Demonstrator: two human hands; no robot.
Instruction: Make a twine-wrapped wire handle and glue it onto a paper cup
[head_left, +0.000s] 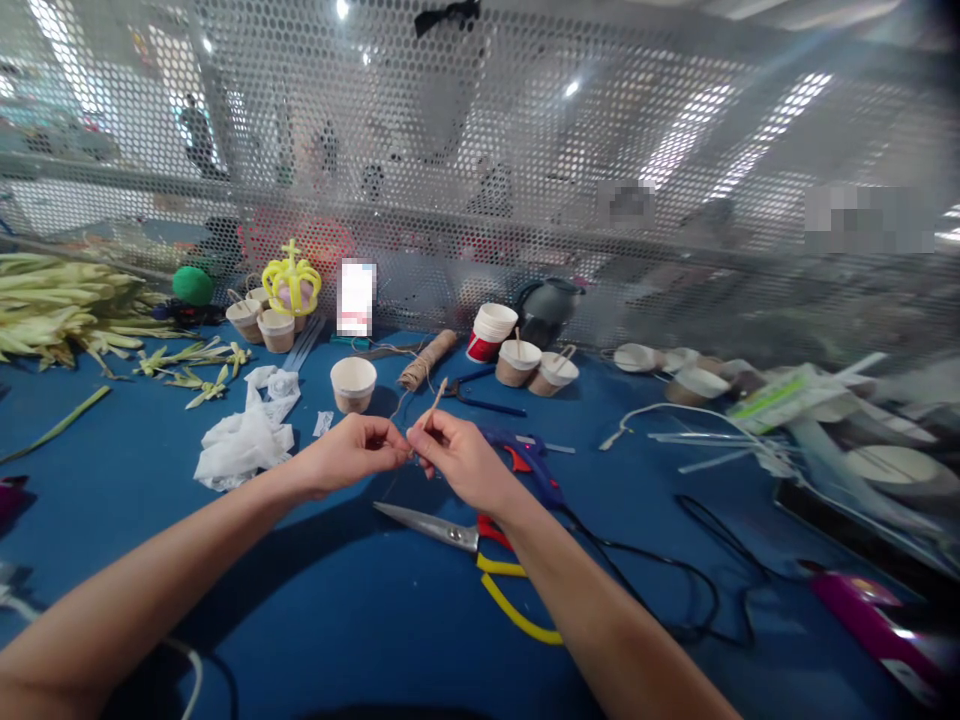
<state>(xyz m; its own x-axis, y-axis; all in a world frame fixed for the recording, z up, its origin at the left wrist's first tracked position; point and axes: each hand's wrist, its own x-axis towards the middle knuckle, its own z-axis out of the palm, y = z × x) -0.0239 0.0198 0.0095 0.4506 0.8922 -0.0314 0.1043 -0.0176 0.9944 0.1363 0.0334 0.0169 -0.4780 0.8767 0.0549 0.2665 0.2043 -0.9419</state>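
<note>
- Scissors (pixel 436 527), yellow-and-red handles: on blue tabletop (pixel 337 610).
- Right hand (pixel 455 452), just beyond scissors: pinching tan stick-like cord (pixel 436 402).
- Left hand (pixel 352 455), beyond scissors' tip: fingertips narrowed together; cannot tell what they hold.
- Brown-banded paper cup (pixel 353 382), twine roll (pixel 427 360): farther beyond scissors.

A craft workshop: a blue worktable (pixel 315 610) holds scissors (pixel 431 524), a glue gun (pixel 534 465) and twine (pixel 429 360) before a perforated metal partition (pixel 442 235).
</note>
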